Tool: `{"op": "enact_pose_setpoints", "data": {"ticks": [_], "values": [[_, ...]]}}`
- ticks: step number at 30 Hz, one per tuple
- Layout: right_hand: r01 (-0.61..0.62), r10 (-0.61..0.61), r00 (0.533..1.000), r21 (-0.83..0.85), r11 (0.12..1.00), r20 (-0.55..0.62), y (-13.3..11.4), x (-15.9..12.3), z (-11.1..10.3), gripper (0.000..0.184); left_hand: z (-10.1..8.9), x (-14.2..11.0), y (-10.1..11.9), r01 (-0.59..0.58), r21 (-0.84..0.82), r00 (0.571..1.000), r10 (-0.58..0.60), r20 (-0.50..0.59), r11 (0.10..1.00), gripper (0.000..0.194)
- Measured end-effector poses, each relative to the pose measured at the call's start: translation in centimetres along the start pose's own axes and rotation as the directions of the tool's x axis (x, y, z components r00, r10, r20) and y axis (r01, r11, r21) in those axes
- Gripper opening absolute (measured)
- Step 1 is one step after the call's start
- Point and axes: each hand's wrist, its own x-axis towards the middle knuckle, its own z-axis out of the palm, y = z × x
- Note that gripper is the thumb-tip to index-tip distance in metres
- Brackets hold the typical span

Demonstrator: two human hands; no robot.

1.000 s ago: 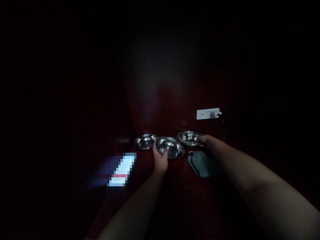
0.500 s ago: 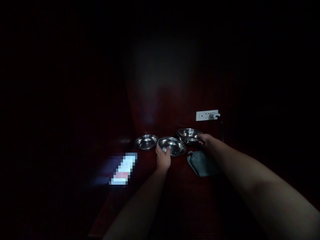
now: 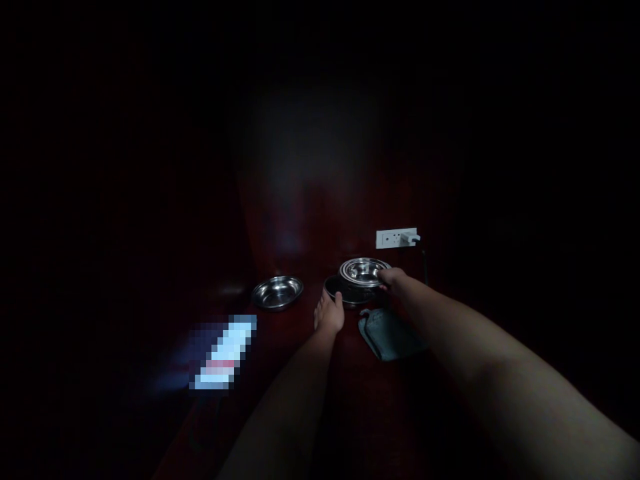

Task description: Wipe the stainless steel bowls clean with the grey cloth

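My right hand (image 3: 393, 280) grips the rim of a small stack of shiny metal bowls (image 3: 364, 271), thumb on top at the right side. The stack is held over a wider metal bowl (image 3: 356, 298) and covers part of its far right side, shading its inside. At that wider bowl's near left edge, my left hand (image 3: 330, 312) has its thumb over the rim and its fingers along the outer wall. Another shallow metal bowl (image 3: 278, 292) sits apart to the left on the dark red tabletop. Whether the stack touches the bowl beneath, I cannot tell.
A folded grey-green cloth (image 3: 393, 335) lies beneath my right forearm. To the left is a lit, blurred-out screen (image 3: 225, 353). On the back wall, a white socket (image 3: 393, 239) holds a plug with a cord. Surroundings are very dark.
My right hand has lifted the bowl stack and brought it left over the bowl at my left hand. The view has shifted slightly, and the left bowl stays on the table.
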Motion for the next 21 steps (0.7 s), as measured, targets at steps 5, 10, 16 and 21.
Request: {"op": "enact_pose_setpoints", "data": {"ticks": [5,10,16,21], "values": [[0.027,-0.029,0.999,-0.063,0.998,-0.024,0.1,1.4,-0.2,0.036,0.8,0.9,0.6,-0.045,0.062,0.998,0.043,0.035,0.997,0.06],[0.056,-0.063,0.997,-0.145,0.988,-0.048,0.2,2.2,-0.4,0.037,1.1,1.5,0.8,-0.062,0.105,0.997,0.056,0.054,0.993,0.062],[0.087,-0.107,0.992,-0.23,0.969,-0.073,0.0,2.1,-0.6,0.034,1.4,1.8,1.1,-0.063,0.143,0.996,0.052,0.077,0.988,0.067],[0.11,-0.14,0.988,-0.338,0.935,-0.064,0.1,1.8,-1.0,0.029,1.6,2.1,1.1,-0.119,0.153,0.988,0.102,0.114,0.981,0.062]]}}
